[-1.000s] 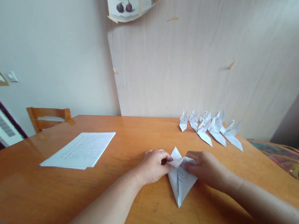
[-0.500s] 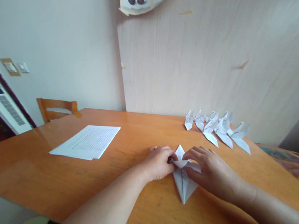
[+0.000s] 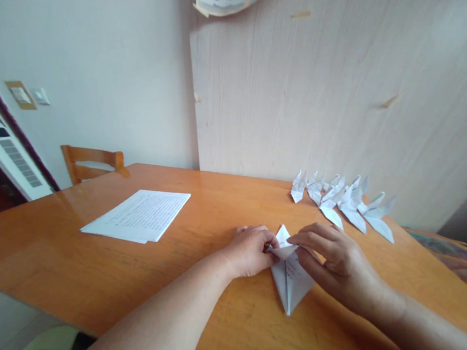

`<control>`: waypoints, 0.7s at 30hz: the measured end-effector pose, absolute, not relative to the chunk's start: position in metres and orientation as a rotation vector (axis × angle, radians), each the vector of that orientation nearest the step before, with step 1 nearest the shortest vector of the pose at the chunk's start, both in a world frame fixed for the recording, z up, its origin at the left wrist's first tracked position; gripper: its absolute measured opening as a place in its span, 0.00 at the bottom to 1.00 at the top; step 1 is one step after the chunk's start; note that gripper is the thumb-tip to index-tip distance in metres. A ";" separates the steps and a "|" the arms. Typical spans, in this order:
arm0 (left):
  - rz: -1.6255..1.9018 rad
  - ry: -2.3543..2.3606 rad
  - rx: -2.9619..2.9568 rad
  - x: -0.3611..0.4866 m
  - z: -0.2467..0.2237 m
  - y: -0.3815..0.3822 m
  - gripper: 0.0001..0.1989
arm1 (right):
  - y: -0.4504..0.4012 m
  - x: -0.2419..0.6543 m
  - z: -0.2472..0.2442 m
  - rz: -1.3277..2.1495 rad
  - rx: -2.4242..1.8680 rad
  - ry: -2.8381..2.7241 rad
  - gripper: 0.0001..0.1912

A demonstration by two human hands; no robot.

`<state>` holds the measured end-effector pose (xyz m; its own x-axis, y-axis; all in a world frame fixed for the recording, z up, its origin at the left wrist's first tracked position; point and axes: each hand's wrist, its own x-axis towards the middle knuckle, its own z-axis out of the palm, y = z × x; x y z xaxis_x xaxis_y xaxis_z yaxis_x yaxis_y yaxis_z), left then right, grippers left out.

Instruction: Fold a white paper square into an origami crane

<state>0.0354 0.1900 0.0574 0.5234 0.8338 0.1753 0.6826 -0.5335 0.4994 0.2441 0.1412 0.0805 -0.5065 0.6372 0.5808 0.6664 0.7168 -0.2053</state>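
Bare table [image 3: 206, 228] between paper stack [image 3: 139, 215] and folded cranes [image 3: 342, 202].

Folded piece [image 3: 290, 281] is thin matt white printed paper, same as the sheets [image 3: 139, 215] and cranes [image 3: 342, 202]. Surface [image 3: 101, 269] is glossy orange wood. Wall panel [image 3: 331, 74] is pale matt wood grain.

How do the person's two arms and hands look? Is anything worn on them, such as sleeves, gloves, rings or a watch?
Both forearms are bare as far as the picture shows, so no sleeves are visible. The left hand and the right hand wear no gloves. No watch or bracelet shows on either wrist, and no ring can be seen on the fingers. The nails look short and unpainted.
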 end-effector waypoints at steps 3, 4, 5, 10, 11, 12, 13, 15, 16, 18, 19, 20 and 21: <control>0.560 1.233 2.411 0.035 0.057 0.190 0.05 | 0.141 0.243 0.081 -0.054 -0.972 -2.249 0.08; 0.559 1.226 2.414 0.035 0.057 0.190 0.05 | 0.140 0.242 0.081 -0.057 -0.974 -2.243 0.07; 0.560 1.223 2.415 0.035 0.057 0.191 0.05 | 0.140 0.242 0.082 -0.059 -0.975 -2.237 0.06; 0.553 1.230 2.416 0.035 0.057 0.191 0.05 | 0.137 0.244 0.082 -0.032 -0.979 -2.198 0.04; 0.548 1.226 2.417 0.034 0.057 0.191 0.05 | 0.137 0.245 0.082 -0.022 -0.979 -2.192 0.05; 0.544 1.223 2.418 0.034 0.057 0.191 0.05 | 0.136 0.245 0.082 -0.012 -0.978 -2.188 0.05; 0.542 1.222 2.421 0.034 0.058 0.191 0.05 | 0.136 0.246 0.081 -0.003 -0.974 -2.184 0.05; 0.545 1.221 2.427 0.034 0.058 0.191 0.05 | 0.136 0.246 0.081 0.014 -0.967 -2.178 0.06; 0.547 1.220 2.429 0.033 0.057 0.191 0.05 | 0.136 0.246 0.082 0.018 -0.969 -2.173 0.06; 0.555 1.214 2.427 0.033 0.057 0.191 0.05 | 0.136 0.246 0.083 0.017 -0.978 -2.167 0.06; 0.561 1.210 2.424 0.033 0.057 0.191 0.05 | 0.135 0.246 0.084 0.014 -0.979 -2.173 0.06; 0.570 1.203 2.420 0.033 0.057 0.191 0.04 | 0.135 0.246 0.086 0.012 -0.978 -2.188 0.06; 0.579 1.196 2.415 0.033 0.057 0.191 0.04 | 0.134 0.246 0.087 0.010 -0.972 -2.211 0.06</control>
<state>0.0334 0.1912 0.0566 0.5520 0.8115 0.1916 0.6538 -0.5639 0.5046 0.2458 0.1341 0.0871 -0.4646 0.6468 0.6049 0.6414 0.7167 -0.2738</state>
